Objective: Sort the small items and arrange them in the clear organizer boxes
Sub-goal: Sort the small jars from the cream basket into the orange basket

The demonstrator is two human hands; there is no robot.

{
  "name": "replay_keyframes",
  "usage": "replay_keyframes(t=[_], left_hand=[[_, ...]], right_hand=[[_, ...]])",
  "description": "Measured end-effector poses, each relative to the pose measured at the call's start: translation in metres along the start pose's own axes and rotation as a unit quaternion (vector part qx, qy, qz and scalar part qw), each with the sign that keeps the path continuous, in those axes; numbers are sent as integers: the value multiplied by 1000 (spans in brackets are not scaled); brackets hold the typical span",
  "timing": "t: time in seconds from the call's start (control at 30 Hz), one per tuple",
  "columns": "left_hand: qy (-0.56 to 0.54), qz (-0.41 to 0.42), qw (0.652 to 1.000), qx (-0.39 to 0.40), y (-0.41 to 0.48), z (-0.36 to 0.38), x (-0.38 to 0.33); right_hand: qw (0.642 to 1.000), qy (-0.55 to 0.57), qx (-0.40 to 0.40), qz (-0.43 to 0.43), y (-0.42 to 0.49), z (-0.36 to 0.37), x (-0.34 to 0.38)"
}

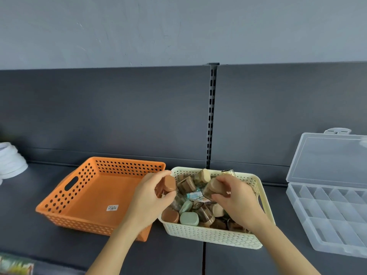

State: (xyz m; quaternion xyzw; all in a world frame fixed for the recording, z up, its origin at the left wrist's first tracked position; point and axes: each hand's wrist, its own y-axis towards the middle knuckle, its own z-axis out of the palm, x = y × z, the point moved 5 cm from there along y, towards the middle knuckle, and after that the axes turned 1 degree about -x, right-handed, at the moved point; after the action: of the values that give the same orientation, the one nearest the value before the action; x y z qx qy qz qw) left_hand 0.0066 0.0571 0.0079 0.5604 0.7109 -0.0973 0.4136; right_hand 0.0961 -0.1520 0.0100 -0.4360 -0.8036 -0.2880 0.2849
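Watching the head feed. My left hand [151, 197] is curled round a small brown-capped jar [167, 184], held just above the gap between the two baskets. My right hand [236, 203] grips a tan-capped jar [213, 188] with fingers and thumb wrapped round it, over the middle of the cream basket [208, 234].

The cream basket sits on the dark shelf [29, 235] and holds a loose heap of similar small jars: brown, tan and pale green caps, one green-capped jar [189, 218] near its front wall. What is inside the jars I cannot tell; the view is too soft there.

The orange basket [79, 217] stands just left of the cream one, with only a sticker on its floor. The clear organizer box [327, 215] lies well to the right, lid [327, 157] propped open against the back panel. A stack of white things [10, 161] sits at the far left edge.
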Motion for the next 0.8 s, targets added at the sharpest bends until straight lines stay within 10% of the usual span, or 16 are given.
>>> replay_keyframes(t=[0.8], left_hand=[[185, -92, 963, 173, 65, -37, 126]], right_hand=[[948, -273, 133, -95, 88, 164, 105]])
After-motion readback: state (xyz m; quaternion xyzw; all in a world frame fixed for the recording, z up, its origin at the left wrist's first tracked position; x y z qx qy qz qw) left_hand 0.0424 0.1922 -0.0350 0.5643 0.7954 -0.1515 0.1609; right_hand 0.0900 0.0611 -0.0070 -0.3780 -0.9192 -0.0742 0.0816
